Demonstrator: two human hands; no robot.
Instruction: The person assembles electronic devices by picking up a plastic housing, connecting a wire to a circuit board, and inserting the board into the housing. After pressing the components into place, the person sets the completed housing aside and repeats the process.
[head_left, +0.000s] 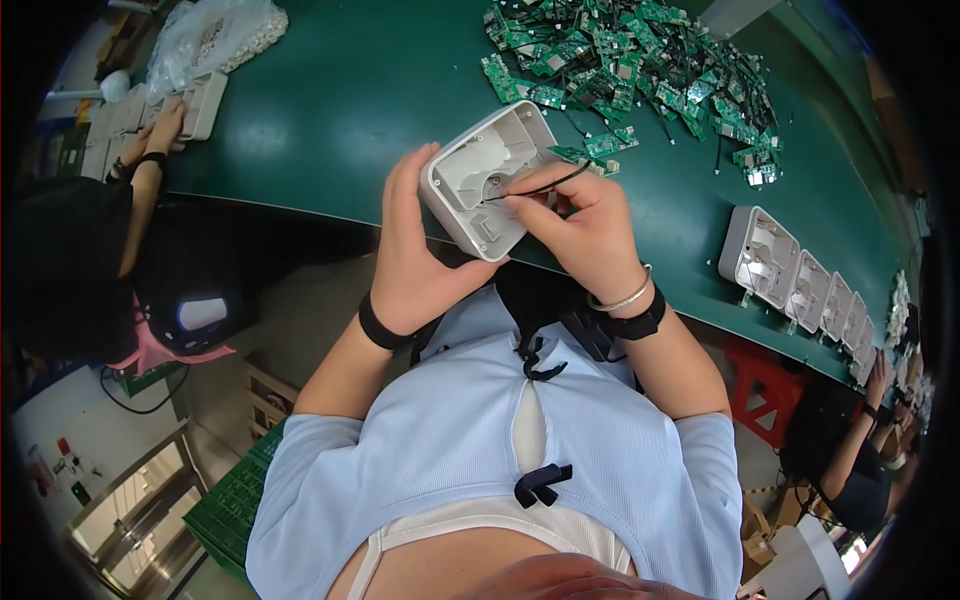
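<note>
A white plastic housing (pixel 468 160), open side up, is tilted over the near edge of the green table. My left hand (pixel 408 262) grips it, with fingers along the left side and the thumb at the near corner. Between the thumb and fingertips of my right hand (pixel 588 228) is a thin black cable (pixel 548 185), whose tip reaches into the round recess inside the housing. A green circuit board (pixel 568 155) shows just beyond my right fingers; whether the cable joins it is hidden.
A heap of green circuit boards with black cables (pixel 630 65) lies at the far right of the table (pixel 340 120). White housings (pixel 765 258) stand in a row along the right. A clear bag of small parts (pixel 215 40) lies far left. Co-workers' hands (pixel 168 125) work at both sides.
</note>
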